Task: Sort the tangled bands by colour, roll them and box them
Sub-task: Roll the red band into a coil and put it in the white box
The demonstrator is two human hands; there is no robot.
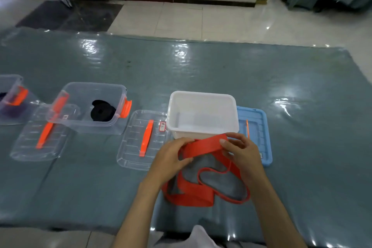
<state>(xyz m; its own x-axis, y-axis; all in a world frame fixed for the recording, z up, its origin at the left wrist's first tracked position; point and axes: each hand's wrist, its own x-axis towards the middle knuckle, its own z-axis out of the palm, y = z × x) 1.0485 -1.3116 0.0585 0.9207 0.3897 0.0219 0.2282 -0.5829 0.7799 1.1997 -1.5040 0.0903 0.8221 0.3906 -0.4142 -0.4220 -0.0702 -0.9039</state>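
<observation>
A red band [201, 187] lies looped on the table in front of me, its upper stretch lifted between my hands. My left hand [173, 157] pinches the left end of that stretch. My right hand [239, 149] grips the right end. Just behind them stands an empty white box [233, 114]. A clear box [80, 94] with orange latches holds a rolled black band [102, 111]. At the far left edge another clear box [10, 86] holds something dark purple.
A clear lid [128, 147] with an orange handle lies left of the white box, and another clear lid [26, 147] lies under the black band's box. A blue lid [261, 137] lies to the right. The table [201, 66] has a shiny grey-green cover.
</observation>
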